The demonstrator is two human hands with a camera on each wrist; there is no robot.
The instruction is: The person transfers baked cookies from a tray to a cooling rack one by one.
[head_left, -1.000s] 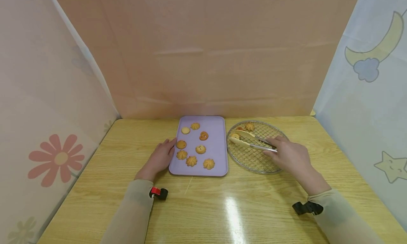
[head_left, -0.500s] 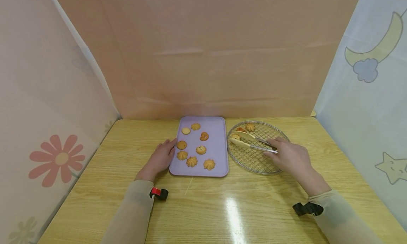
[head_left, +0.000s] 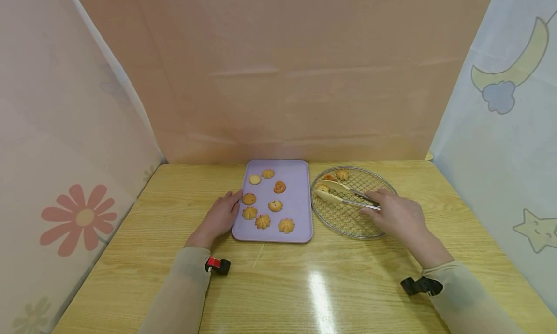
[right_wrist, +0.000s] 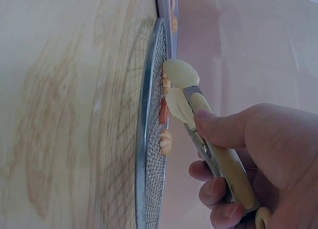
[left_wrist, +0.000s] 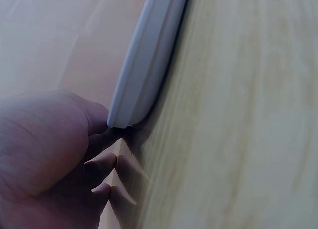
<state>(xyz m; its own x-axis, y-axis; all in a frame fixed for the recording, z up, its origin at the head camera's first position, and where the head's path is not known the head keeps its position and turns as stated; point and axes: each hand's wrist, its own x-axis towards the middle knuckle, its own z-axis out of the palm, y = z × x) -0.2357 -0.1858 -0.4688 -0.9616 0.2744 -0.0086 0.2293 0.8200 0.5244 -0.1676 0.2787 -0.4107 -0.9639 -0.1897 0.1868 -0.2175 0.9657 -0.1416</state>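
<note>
My right hand [head_left: 398, 213] grips a pair of tongs [right_wrist: 226, 164] with pale tips and metal arms, thumb on one side and curled fingers on the other. The tong tips straddle a round cookie [head_left: 322, 187] near the left side of a round wire rack [head_left: 354, 235]. A reddish cookie [right_wrist: 164, 111] and a ridged cookie [head_left: 342, 174] lie on the rack behind it. My left hand [head_left: 219, 213] holds the left edge of a purple tray [head_left: 296, 169], thumb at the rim [left_wrist: 130, 90], other fingers low by the table. Several cookies, such as a star-shaped one [head_left: 286, 225], lie on the tray.
Tray and rack stand side by side on the wooden table [head_left: 278, 281], close to the brown back panel [head_left: 278, 82]. Patterned side panels, with a flower [head_left: 82, 218] on the left and a moon [head_left: 522, 58] on the right, flank the table.
The hands, tongs and cookies stay practically where they were. The whole scene shifts very slightly downward in the head view.
</note>
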